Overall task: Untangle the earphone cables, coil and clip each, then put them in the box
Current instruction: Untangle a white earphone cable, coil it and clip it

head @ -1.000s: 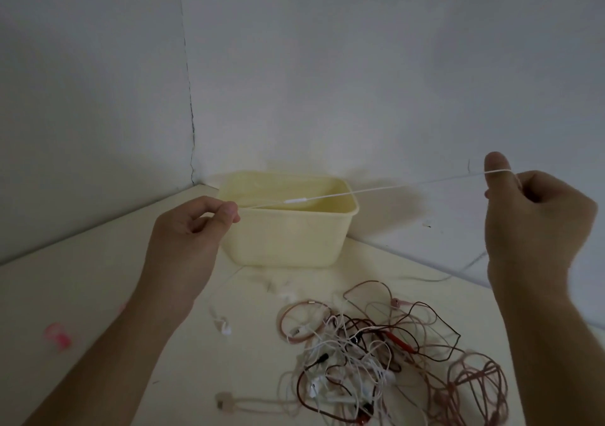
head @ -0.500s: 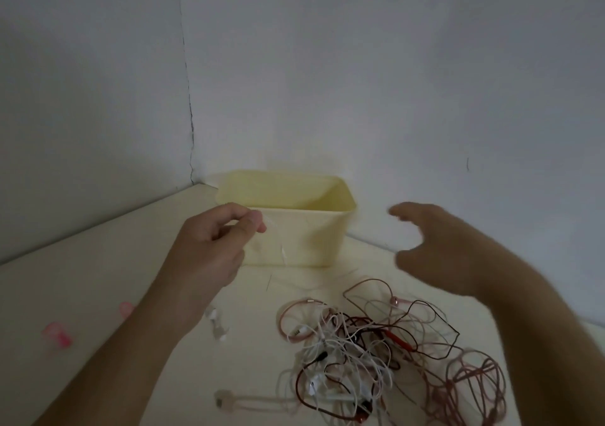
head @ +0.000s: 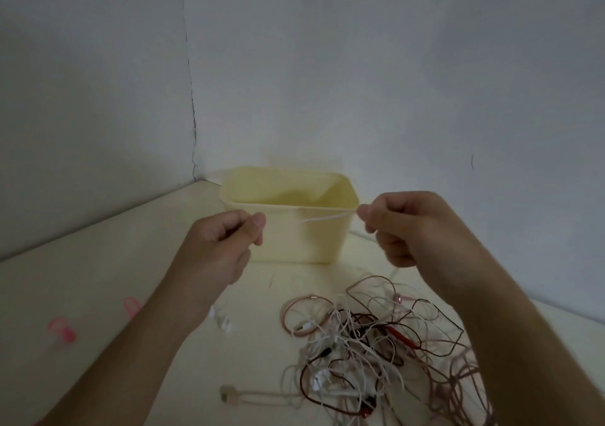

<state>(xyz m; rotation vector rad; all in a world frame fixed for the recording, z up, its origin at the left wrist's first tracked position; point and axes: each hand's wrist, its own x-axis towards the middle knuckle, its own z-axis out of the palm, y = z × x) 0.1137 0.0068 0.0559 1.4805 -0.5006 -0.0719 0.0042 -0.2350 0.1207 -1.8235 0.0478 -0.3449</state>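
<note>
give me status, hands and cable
Left hand and right hand each pinch the white cable, strung before the box. Tangle on table. Nothing in the way.

The box (head: 291, 229) looks like smooth, matt, pale yellow plastic. The tangled cables (head: 376, 343) have thin rubbery-looking sheaths in white, pink, dark red and black, and one plug (head: 299, 327) shows a metallic tip. The clips (head: 62, 329) look like translucent pink plastic. The table (head: 98, 278) is smooth and matt; the wall (head: 360, 82) is matt, painted.
</note>
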